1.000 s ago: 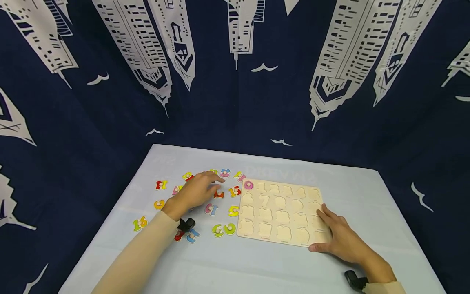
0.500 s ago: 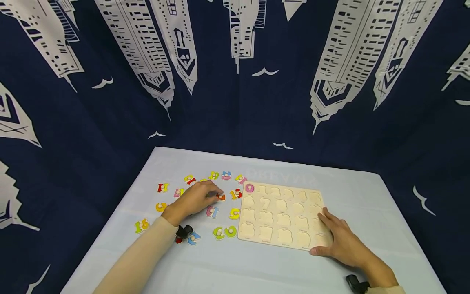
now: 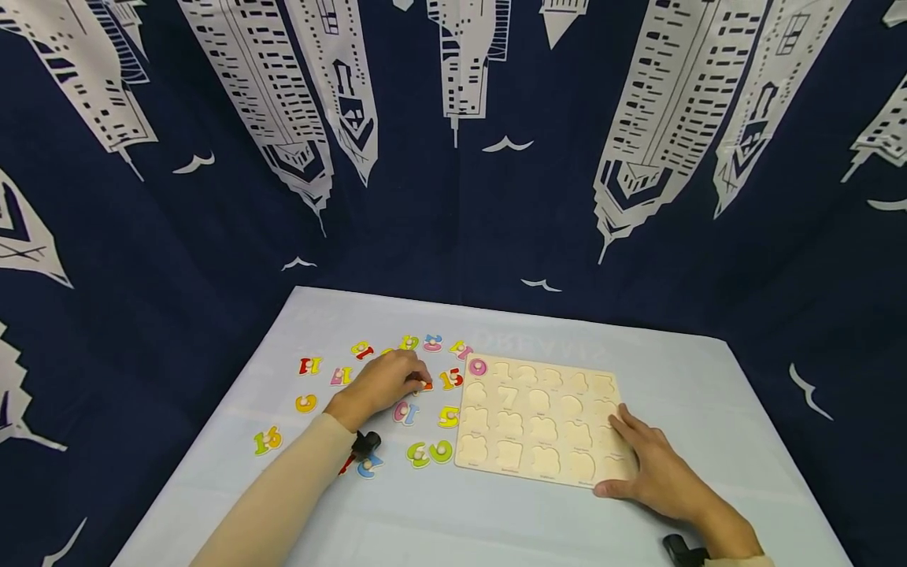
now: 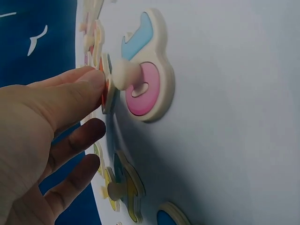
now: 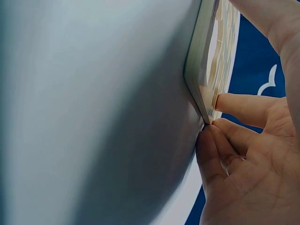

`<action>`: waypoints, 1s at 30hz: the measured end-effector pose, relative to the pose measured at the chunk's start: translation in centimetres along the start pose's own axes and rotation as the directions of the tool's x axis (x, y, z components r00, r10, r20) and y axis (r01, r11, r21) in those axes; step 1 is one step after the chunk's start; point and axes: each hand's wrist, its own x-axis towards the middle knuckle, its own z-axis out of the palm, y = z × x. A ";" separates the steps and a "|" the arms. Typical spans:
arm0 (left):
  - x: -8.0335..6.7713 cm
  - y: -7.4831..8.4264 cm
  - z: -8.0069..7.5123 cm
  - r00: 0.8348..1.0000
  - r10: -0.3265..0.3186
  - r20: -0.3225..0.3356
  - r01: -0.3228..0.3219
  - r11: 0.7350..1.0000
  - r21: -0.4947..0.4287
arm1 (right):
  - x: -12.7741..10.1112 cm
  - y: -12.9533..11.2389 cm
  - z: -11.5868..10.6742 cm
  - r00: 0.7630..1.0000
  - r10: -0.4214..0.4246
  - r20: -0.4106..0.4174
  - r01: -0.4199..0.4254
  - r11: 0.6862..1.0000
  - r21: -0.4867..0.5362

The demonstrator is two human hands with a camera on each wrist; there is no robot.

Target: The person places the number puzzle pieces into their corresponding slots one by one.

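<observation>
Red piece under the left hand, board steadied by the right

Plainly, the left hand (image 3: 383,383) lay among the loose number pieces on the pale table (image 3: 496,520), left of the wooden puzzle board (image 3: 542,421). Its fingers (image 4: 70,91) were curled onto a small red-orange piece (image 3: 426,385), pinching it at the edge; the left wrist view showed the fingertips against that thin edge, just beside a pink-and-blue piece with a round peg (image 4: 140,70).

The right hand (image 3: 659,468) rested on the near right corner of the board. Its fingers (image 5: 239,108) lay fairly straight across the top while the thumb pressed against the board's side, so it was steadying the board rather than clasping it.

Judging by their look, the pieces would be light, stiff, flat wood with a painted face, easy to slide on the smooth table and awkward to lift by the thin rim. The small peg standing up from each would be the sure place to take hold. The board seemed rigid and light enough to shift if nudged.

Readable figures were few: a pink 0 (image 3: 478,367) already sat in the board's far left recess, a 15 (image 3: 451,379) lay just beside the board, and a yellow 5 (image 3: 449,416) lay nearer. Faint mirrored lettering showed on the table beyond the board, too dim to read. Small print under the recesses could not be made out.
</observation>
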 end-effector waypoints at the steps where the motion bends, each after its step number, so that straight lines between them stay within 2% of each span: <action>1: 0.1 0.0 0.0 1.000 -0.001 -0.003 0.001 1.000 0.003 | 0.0 0.0 0.0 1.000 0.000 0.000 0.000 1.000 -0.001; 7: 0.7 1.0 0.1 0.999 -0.002 -0.035 0.001 0.999 -0.049 | 0.0 0.1 0.0 1.000 -0.003 -0.005 0.003 1.000 -0.004; 13: 2.1 2.7 0.5 0.997 0.033 -0.065 -0.039 0.994 -0.100 | 0.0 -0.1 0.0 1.000 -0.003 -0.003 0.003 1.000 -0.003; 18: 3.5 3.6 1.4 0.996 0.066 -0.068 -0.075 0.987 -0.144 | 0.0 -0.2 0.1 1.000 -0.002 0.003 0.002 1.000 -0.001; 25: 5.6 5.5 3.0 0.993 0.074 -0.089 -0.091 0.975 -0.202 | -0.1 -0.1 0.2 1.000 -0.009 -0.007 0.009 1.000 -0.017; 30: 7.1 7.0 4.2 0.990 0.058 -0.129 -0.079 0.983 -0.164 | -0.1 -0.2 0.1 1.000 -0.008 -0.008 0.008 1.000 -0.030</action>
